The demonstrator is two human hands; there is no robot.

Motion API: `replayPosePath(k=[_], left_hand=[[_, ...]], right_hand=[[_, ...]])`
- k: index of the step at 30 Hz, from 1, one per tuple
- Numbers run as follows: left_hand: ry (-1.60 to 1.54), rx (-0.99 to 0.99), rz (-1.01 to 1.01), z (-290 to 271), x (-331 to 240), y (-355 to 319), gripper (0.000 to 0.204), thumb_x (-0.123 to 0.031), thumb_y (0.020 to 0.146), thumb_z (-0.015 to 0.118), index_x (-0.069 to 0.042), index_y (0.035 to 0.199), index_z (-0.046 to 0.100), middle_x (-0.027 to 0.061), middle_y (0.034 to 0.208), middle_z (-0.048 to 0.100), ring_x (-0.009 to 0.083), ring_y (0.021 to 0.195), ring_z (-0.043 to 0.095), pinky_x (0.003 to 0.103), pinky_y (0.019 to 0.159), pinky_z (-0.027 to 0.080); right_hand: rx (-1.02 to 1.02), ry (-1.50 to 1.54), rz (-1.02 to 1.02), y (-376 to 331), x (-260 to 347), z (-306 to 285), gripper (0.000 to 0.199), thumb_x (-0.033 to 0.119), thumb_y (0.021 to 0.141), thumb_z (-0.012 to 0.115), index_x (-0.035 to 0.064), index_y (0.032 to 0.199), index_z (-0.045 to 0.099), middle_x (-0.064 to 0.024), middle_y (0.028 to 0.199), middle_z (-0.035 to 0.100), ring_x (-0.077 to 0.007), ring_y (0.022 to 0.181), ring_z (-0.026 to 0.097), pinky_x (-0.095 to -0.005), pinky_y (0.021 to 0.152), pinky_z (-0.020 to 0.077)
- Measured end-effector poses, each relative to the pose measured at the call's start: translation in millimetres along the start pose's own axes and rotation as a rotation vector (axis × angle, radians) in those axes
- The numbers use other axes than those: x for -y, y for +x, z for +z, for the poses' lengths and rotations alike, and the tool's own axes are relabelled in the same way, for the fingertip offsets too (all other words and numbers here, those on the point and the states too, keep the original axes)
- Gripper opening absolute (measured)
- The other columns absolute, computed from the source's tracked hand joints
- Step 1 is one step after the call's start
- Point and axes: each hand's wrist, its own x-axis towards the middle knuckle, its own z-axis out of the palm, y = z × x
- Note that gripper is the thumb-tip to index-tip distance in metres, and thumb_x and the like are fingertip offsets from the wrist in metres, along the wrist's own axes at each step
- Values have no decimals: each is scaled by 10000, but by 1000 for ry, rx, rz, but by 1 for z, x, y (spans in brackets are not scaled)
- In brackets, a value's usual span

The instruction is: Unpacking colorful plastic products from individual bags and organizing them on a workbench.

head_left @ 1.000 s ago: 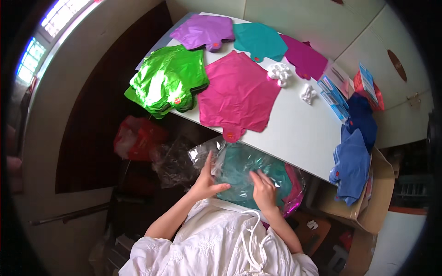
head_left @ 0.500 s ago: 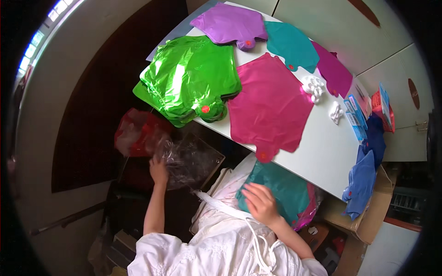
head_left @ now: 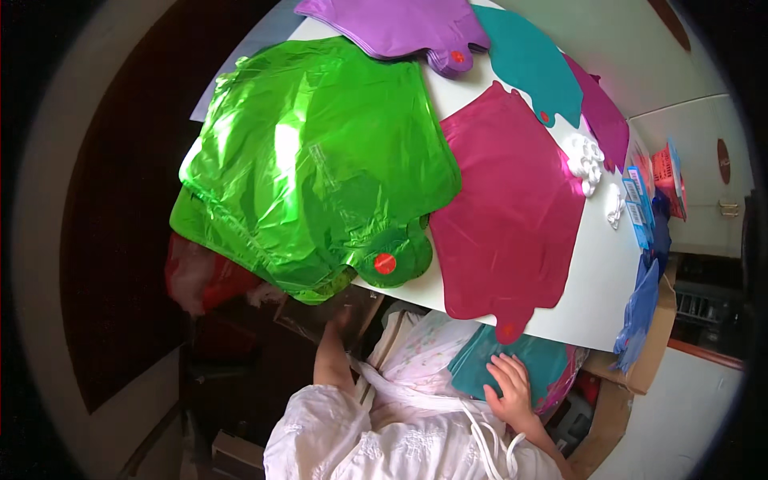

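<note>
Head view: nearest, the person in a white garment (head_left: pixel 400 448) is sitting with a teal foil sheet (head_left: pixel 472 368) lying across the lap, right by the table's front edge. The right hand (head_left: pixel 512 392) is resting palm down on that sheet, its grip wide, the fingers loosely spread and the thumb standing apart. Shiny magenta foil (head_left: pixel 564 384) is showing along the sheet's right side. The left hand (head_left: pixel 339 322) is showing dimly below the tabletop; shadow is hiding its fingers, so I cannot tell whether it is gripping anything. A red bag (head_left: pixel 210 280) is sitting farther left.

On the white table (head_left: pixel 604 272), glossy green foil sheets (head_left: pixel 320 152) are overhanging the front edge, and a crimson foil sheet (head_left: pixel 512 216) is lying just beside them. Blue foil (head_left: pixel 636 320) is draping over a cardboard box (head_left: pixel 652 352) on the right. Beyond, white ornaments (head_left: pixel 586 162) are lying near the crimson sheet, and purple foil sheets (head_left: pixel 392 24) are stretching along the far side.
</note>
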Motion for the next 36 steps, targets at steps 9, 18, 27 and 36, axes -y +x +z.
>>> replayPosePath(k=[9,18,27,36], left_hand=[[315,-75,177,-6,-1,-13,356,-243,805,560,-47,1102,578,192,1120,571,309,1001,568,401,842,463],[258,-584,172,-106,-89,-180,197,-160,798,563,-52,946,637,194,1235,482,372,1103,475,435,888,430],[-542,-254,552,-119,-256,-325,190,-139,826,610,12,939,590,63,758,615,105,691,572,249,604,454],[-331,-291,534,-107,-315,-365,143,-93,784,646,24,866,636,98,679,599,136,576,563,275,538,444]], right_hand=[[64,6,-37,2,3,1,412,105,672,667,34,1067,576,-156,1180,522,-346,1135,465,-505,988,323],[36,-153,147,-2,2,5,860,468,632,721,30,1295,393,-197,1382,309,-411,1287,245,-538,1048,182],[-323,-197,-32,-11,-13,32,260,210,715,675,116,956,662,-34,1142,591,-265,1100,503,-435,947,361],[-483,33,-131,-17,-21,36,68,142,740,641,96,791,642,2,915,621,-185,911,560,-369,845,414]])
